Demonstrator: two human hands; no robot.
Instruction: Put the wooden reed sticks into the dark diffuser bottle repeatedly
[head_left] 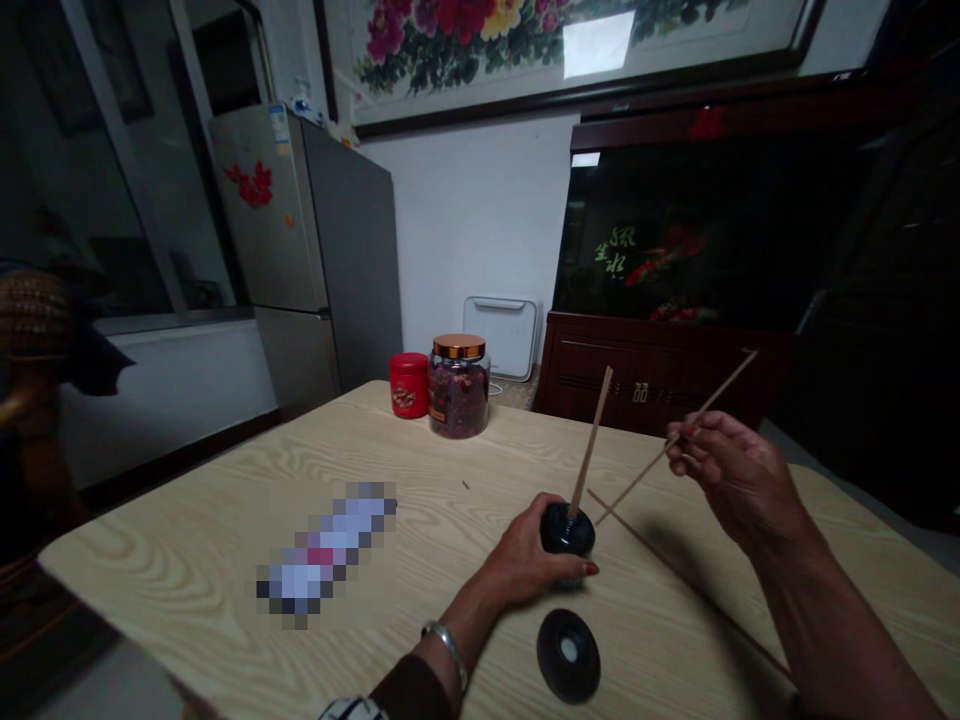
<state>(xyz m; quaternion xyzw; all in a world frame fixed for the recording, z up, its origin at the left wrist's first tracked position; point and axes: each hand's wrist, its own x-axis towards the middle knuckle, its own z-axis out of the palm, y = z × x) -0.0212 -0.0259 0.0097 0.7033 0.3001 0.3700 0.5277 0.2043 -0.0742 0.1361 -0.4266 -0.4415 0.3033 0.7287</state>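
My left hand [517, 560] is closed around a small, round, glossy black bottle [564, 532] that stands on the table. Several thin wooden sticks [592, 445], bunched together, rise at a slant from its narrow neck. Pinched in my right hand [724, 455] is one long thin stick [645, 472], tilted, its lower end close beside the bottle. Another thin stick [697, 588] lies across the tabletop below my right hand. In front of the bottle is a black round cap [568, 655] with a pale centre.
The pale wood-grain table [315, 470] holds a blurred-out flat object [326, 550] at left. Farther back stand a red canister [409, 385] and a clear jar [459, 395] with a copper-coloured lid. Behind are a fridge [352, 250] and a dark cabinet [600, 360].
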